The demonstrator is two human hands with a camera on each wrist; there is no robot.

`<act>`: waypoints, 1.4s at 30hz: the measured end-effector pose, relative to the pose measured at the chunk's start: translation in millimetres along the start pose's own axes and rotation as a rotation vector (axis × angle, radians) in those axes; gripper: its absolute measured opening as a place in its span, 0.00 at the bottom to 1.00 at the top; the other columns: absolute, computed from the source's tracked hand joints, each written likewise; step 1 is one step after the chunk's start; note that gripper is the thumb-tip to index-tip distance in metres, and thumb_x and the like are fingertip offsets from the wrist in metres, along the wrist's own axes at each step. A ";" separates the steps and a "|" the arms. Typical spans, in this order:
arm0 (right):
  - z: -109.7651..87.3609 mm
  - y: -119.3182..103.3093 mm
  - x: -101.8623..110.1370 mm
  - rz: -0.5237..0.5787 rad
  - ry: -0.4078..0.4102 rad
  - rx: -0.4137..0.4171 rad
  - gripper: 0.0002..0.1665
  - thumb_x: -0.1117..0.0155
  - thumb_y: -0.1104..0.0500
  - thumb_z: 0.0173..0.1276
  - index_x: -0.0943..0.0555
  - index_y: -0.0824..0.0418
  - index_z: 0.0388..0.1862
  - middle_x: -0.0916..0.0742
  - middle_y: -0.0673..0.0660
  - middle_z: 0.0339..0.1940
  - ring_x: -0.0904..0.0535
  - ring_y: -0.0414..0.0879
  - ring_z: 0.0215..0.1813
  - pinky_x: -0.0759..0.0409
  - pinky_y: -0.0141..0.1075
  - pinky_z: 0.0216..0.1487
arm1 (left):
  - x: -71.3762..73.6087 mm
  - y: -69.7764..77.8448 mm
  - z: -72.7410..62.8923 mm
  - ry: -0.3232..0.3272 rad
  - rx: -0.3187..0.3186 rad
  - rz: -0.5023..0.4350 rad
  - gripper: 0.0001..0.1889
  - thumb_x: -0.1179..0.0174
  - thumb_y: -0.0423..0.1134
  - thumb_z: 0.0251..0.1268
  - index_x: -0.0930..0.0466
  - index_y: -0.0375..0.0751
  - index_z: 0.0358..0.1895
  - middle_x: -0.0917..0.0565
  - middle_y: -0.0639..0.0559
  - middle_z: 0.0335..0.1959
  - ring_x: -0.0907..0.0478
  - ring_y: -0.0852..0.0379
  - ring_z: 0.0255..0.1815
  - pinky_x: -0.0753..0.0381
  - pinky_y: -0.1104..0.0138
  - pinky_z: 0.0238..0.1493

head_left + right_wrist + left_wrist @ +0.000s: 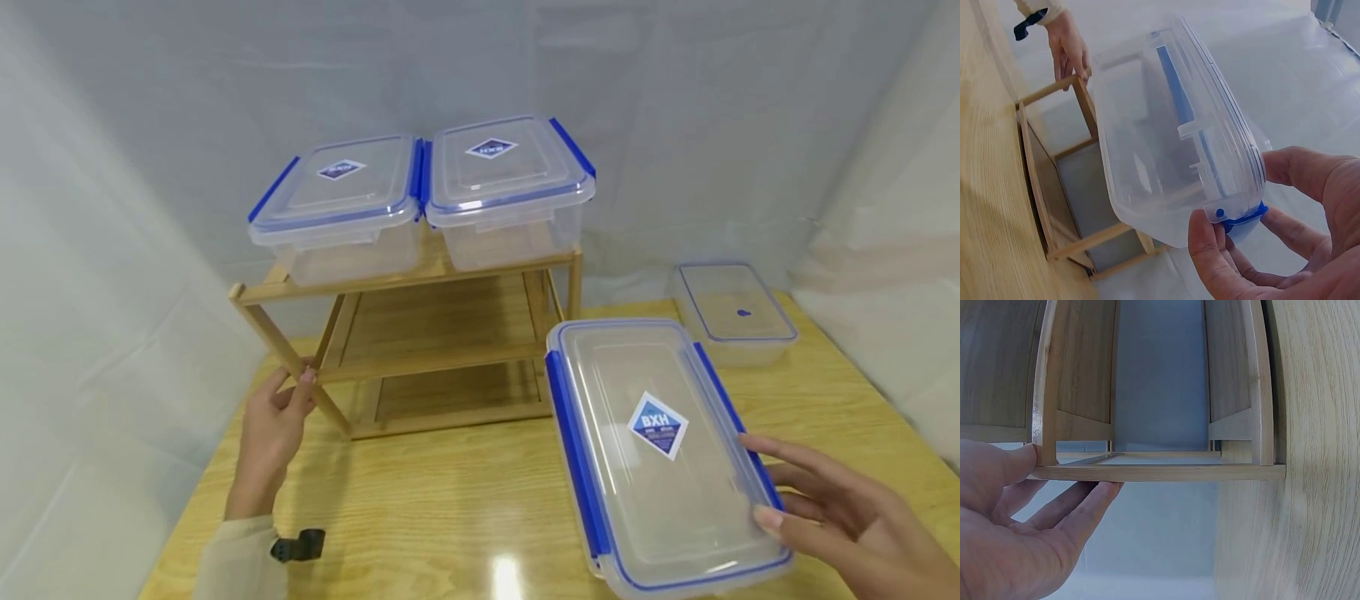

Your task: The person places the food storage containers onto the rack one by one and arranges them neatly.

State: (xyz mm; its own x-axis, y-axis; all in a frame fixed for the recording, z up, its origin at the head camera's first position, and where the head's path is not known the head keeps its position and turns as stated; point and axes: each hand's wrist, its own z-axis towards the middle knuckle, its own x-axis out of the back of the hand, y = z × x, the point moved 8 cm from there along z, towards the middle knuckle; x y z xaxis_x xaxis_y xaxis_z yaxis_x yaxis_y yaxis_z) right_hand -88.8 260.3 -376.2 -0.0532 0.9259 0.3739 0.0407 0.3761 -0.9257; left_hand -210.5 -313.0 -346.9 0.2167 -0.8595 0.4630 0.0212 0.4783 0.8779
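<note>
My right hand (855, 512) grips a clear plastic food container (667, 500) by its right edge, fingers at the blue clip. The container has a lid with blue side clips and a diamond label, and is tilted up off the table in front of the rack's right end. In the right wrist view the container (1141, 137) looks see-through with nothing inside. My left hand (273, 425) holds the left side post of a wooden shelf rack (435, 358), thumb and fingers around the frame, as the left wrist view of the hand (1029, 512) also shows.
Two lidded containers, one on the left (337, 208) and one on the right (510, 192), stand side by side on the rack's top shelf. Another container (735, 308) sits on the table (420, 508) at the back right. A pale curtain (712, 125) hangs behind.
</note>
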 end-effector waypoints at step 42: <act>91.0 -155.0 -177.4 0.409 -0.441 0.188 0.36 0.28 0.65 0.65 0.26 0.54 0.72 0.17 0.64 0.50 0.19 0.55 0.49 0.13 0.43 0.48 | -0.7 1.7 -0.1 0.042 0.019 -0.018 0.26 0.52 0.51 0.82 0.29 0.38 0.71 0.25 0.35 0.67 0.25 0.39 0.66 0.20 0.60 0.61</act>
State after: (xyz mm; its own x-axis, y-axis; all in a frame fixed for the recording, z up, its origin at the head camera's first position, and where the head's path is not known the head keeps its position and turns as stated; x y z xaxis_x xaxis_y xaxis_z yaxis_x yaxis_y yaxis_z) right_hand -176.4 34.6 -304.3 -0.4785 0.8774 -0.0340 -0.0296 -0.0548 -0.9981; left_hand -210.5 -311.6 -345.8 0.2574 -0.8595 0.4415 0.0071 0.4586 0.8886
